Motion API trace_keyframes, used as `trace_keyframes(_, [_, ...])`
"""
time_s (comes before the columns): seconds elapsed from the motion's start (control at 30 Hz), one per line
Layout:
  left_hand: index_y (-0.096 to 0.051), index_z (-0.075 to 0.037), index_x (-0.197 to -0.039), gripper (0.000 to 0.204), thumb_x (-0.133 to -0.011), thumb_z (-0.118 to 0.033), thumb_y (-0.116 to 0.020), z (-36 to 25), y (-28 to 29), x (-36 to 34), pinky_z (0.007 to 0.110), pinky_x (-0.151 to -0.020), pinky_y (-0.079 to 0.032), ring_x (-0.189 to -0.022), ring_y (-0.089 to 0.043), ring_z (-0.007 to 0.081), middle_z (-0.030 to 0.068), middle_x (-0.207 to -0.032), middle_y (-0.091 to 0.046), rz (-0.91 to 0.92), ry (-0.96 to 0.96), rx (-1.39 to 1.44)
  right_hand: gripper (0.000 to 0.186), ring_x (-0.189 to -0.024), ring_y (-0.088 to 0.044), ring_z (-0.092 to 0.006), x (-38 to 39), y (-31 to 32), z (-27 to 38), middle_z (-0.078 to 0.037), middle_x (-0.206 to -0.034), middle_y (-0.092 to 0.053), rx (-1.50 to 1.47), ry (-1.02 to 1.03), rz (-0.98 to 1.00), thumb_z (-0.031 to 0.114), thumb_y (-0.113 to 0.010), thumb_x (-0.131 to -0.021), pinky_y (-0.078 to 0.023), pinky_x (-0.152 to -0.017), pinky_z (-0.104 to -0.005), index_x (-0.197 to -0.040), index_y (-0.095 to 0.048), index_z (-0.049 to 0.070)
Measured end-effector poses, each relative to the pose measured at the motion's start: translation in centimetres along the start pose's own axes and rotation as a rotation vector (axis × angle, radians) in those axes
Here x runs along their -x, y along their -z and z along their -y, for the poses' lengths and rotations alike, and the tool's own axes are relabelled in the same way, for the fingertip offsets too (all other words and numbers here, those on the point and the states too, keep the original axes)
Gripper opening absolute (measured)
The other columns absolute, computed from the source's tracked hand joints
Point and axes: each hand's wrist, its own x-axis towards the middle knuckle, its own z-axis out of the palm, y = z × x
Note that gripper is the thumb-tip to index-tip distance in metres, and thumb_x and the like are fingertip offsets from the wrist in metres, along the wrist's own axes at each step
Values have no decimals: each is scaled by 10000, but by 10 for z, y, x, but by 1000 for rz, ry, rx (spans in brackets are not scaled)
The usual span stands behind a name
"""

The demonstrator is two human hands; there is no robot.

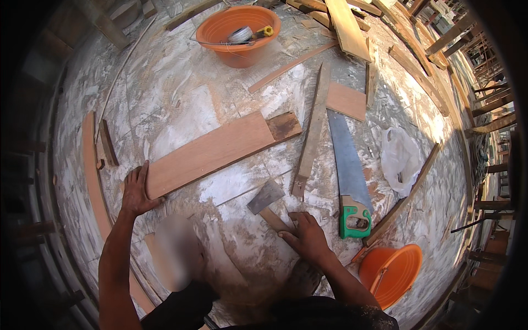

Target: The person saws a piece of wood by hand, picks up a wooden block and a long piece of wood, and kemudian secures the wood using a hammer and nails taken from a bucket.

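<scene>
A long reddish plywood board (206,154) lies slanted on the floor, its far right end over a darker wooden plank (285,126). My left hand (137,192) grips the board's near left end, with fingers along the end edge and thumb by the lower corner. Lower down, my right hand (308,235) is closed round the wooden handle of a hatchet (266,197). The hatchet's flat grey head points up and left, short of the board. To the right of it, a narrow wooden batten (313,132) rests on the floor.
A handsaw (349,159) with a green handle lies right of the batten, near a white plastic bag (400,159). An orange basin (238,36) with tools stands at the back, an orange bucket (390,275) at lower right. Timber pieces (349,27) are piled at the far right.
</scene>
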Motion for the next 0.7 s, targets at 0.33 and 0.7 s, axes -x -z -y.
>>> trace_keyframes(0.33, [-230,-99,-1641,1326,-619,-615,-899,-90,16,-53,534,-1234,-254,-1440,-387,408,238,-1496,-459,107,27,204,525,-1112,-635,-389,-32,3,3,-212,-1190,-638,-43,-23,2,304,-785,-887,-522,-962,-451,-1296,-588,39])
trace_keyframes(0.7, [-593,29,-1150,832,-557,-396,-993,-130,37,-50,468,-911,-514,-1036,-648,379,231,-1089,-662,87,146,252,576,-1105,-615,-415,-15,-7,-11,-235,-1190,-597,-210,-155,-176,305,-791,-900,-510,-949,-469,-1314,-523,8])
